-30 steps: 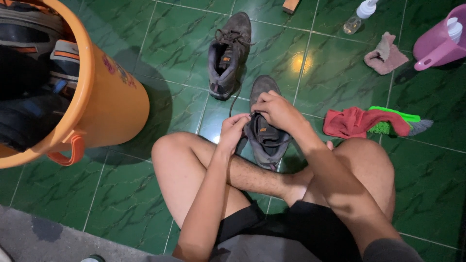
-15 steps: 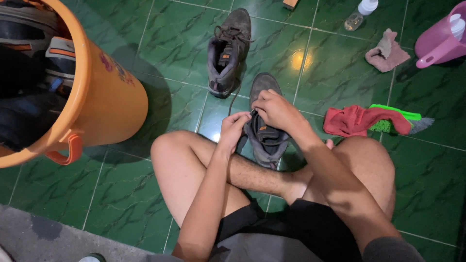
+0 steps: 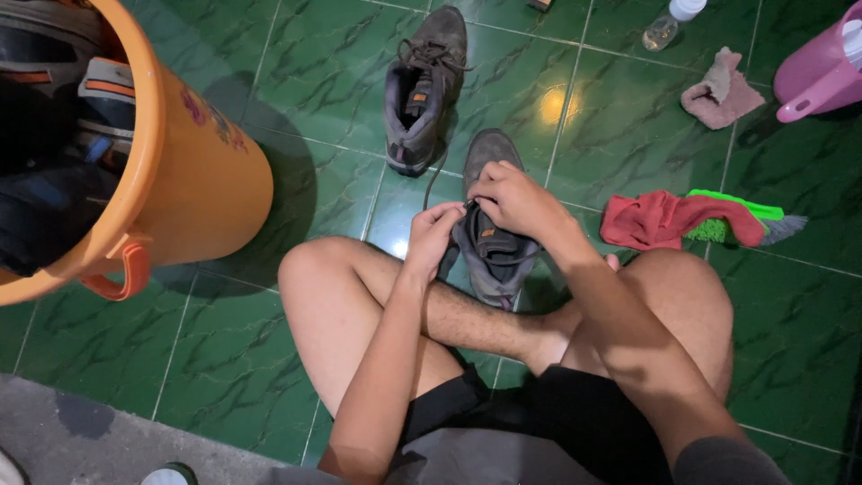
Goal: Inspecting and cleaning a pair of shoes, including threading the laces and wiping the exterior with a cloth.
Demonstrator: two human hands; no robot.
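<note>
1. The left hand [image 3: 433,235] is curling closed at the near side of a grey hiking shoe [image 3: 492,229], its fingertips pinching what looks like the shoe's collar or lace end; the exact thing pinched is too small to tell.
2. The right hand [image 3: 514,199] is lying over the top of the same shoe with fingers bent tight, gripping at the lace area just beside the left fingertips.
3. The shoe is sitting toe away from the person, on the green tiled floor [image 3: 620,144] in front of the crossed bare legs, heel towards the shin. It is looking worn and dusty, with a small orange tag showing on its tongue.
4. A dark lace [image 3: 433,182] is trailing from the hands up towards a second matching shoe [image 3: 422,85], which is standing farther off on the tiles, well apart from the hands.
5. An orange bucket [image 3: 193,171] holding more shoes is standing at the left.
6. At the right, a red cloth [image 3: 660,220] is lying over a green brush [image 3: 732,220]; beyond are a pink rag [image 3: 721,92], a clear spray bottle [image 3: 666,25] and a pink jug [image 3: 822,67].
</note>
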